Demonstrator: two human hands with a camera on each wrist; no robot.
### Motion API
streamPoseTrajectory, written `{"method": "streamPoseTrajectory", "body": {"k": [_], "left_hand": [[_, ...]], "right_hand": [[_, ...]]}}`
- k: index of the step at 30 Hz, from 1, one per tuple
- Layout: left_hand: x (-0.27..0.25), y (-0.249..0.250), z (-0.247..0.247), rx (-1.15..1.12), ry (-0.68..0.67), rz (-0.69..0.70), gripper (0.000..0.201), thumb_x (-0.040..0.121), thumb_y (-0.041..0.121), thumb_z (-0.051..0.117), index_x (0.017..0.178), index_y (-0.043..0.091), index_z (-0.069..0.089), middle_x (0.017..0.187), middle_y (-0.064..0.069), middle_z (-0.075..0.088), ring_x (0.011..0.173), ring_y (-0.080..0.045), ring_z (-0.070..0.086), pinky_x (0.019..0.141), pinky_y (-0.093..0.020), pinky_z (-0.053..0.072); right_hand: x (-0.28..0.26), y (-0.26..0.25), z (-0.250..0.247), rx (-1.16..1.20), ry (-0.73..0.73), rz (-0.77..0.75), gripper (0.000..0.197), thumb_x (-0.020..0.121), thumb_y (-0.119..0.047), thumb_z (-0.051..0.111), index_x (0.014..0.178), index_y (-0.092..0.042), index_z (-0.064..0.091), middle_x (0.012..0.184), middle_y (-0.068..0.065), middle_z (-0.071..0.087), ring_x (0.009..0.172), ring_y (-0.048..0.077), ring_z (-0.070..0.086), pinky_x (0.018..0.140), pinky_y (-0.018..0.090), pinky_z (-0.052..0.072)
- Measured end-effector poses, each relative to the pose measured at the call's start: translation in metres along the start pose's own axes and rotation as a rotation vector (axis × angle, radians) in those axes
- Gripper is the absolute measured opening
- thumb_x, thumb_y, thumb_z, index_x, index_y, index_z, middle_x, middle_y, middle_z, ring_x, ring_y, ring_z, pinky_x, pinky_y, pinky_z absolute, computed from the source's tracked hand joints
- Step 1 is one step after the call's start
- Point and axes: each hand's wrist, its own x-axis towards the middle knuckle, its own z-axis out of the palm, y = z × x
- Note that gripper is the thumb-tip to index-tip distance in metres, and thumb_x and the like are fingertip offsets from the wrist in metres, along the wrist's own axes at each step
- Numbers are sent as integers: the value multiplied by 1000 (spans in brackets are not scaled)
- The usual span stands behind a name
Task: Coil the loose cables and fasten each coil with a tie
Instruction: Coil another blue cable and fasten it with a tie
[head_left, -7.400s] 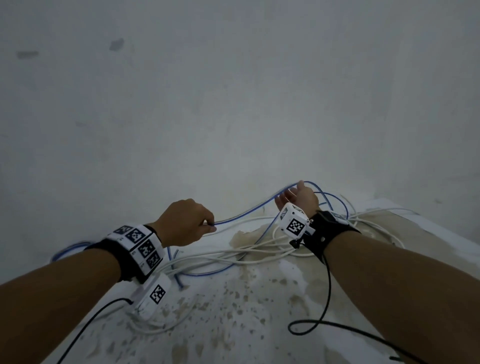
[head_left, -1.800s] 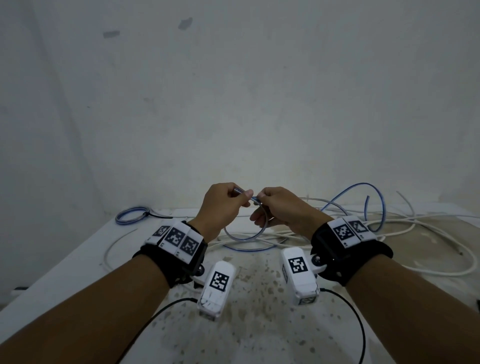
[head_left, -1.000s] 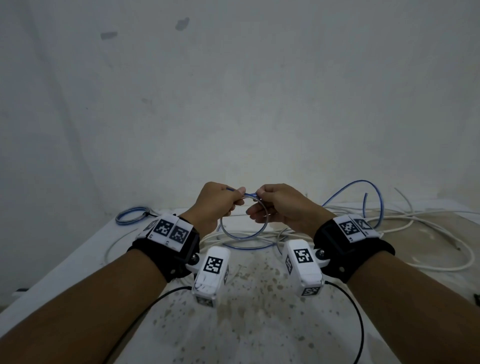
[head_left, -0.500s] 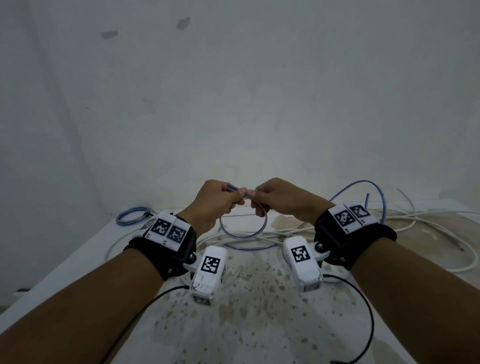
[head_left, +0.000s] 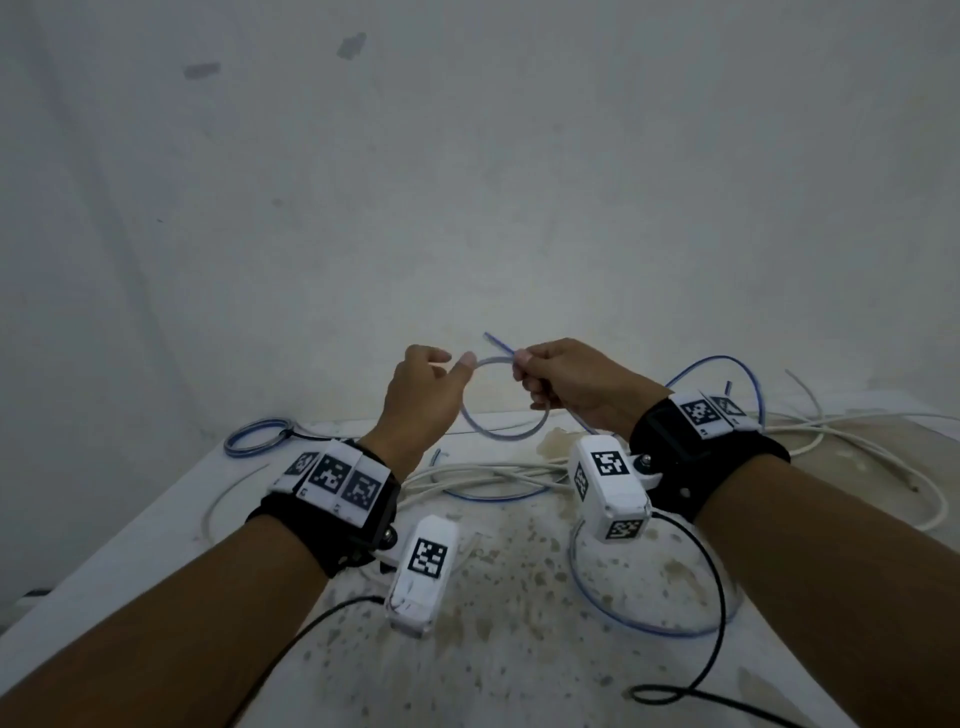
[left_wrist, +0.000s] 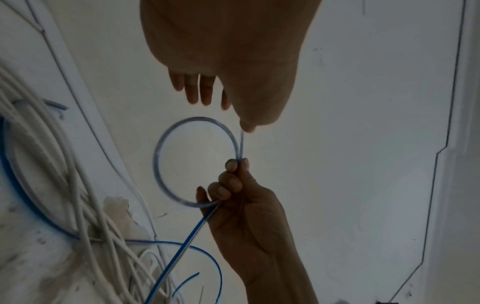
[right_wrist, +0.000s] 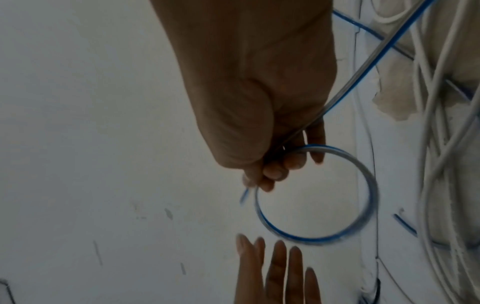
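While our right hand is pinching the crossing of the small loop in the blue cable, our left hand is letting go: half a second ago both were pinching together at the top, and now its fingers are spreading straight, just beside the loop and apart from it. We are holding the loop in the air above the table, its tail running down to the tangle of white cables. We are judging that one turn is formed and our left is freeing itself to gather the next. A finished blue coil is lying at the far left.
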Motion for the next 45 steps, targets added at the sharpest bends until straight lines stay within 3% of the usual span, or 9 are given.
{"method": "streamPoseTrajectory", "body": {"k": [4,8,11,13,17,22,31,37,45], "left_hand": [[-28,5,17,15,-296,-134,51,101,40,45,63,10,60,56,0,62,55,-18,54,61,-28,42],[-65,24,60,-376,-753,-376,49,105,41,34,87,8,64,67,-7,71,64,-15,66,73,-28,54],[-64,53,87,-702,-627,-546,64,107,41,21,109,-9,61,80,-43,60,65,-34,69,43,-16,44],[-52,61,104,-827,-631,-642,65,106,46,22,106,-7,59,77,-41,61,54,-34,60,36,-17,44],[-25,61,144,-904,-303,-752,27,100,19,37,88,0,52,60,-15,64,53,-28,61,53,-29,56],[-21,67,167,-888,-165,-623,27,100,-2,38,78,8,51,41,-4,60,38,-14,62,50,-26,57],[-35,73,161,-678,-263,-469,16,95,-12,34,101,-7,48,102,-22,55,72,-30,66,61,-33,58],[-17,69,147,-588,-201,-431,23,100,-4,39,118,-11,51,116,-25,63,99,-33,67,91,-41,54],[-12,36,130,-669,-110,-592,14,97,-3,49,84,-3,55,75,-16,64,60,-18,66,61,-32,58]], "right_hand": [[-1,-13,-12,155,246,-52,34,103,-25,46,74,-11,58,61,0,49,55,13,44,65,29,47],[-8,-35,-8,310,385,-80,34,104,-26,45,75,-13,57,61,-1,48,54,13,44,63,30,48],[-19,-39,-17,398,467,-90,34,104,-27,45,75,-13,57,61,-2,49,52,12,43,62,30,48],[-28,-34,-30,430,517,-87,34,104,-28,45,76,-13,57,61,-2,48,51,10,43,62,30,49],[-40,-14,-61,484,608,-49,36,104,-27,45,74,-12,58,60,-1,47,47,10,42,61,31,53],[-50,18,-95,470,629,2,35,104,-24,45,74,-11,57,60,1,45,49,13,40,65,36,56],[-37,50,-117,852,608,157,34,106,-27,41,77,-13,52,57,-3,41,42,10,36,59,28,47],[-36,60,-105,931,516,155,33,105,-30,43,78,-14,53,49,-5,47,42,11,41,60,30,48],[-40,43,-93,1018,485,95,35,105,-31,41,77,-15,53,57,-4,47,47,12,43,66,32,51]]}}
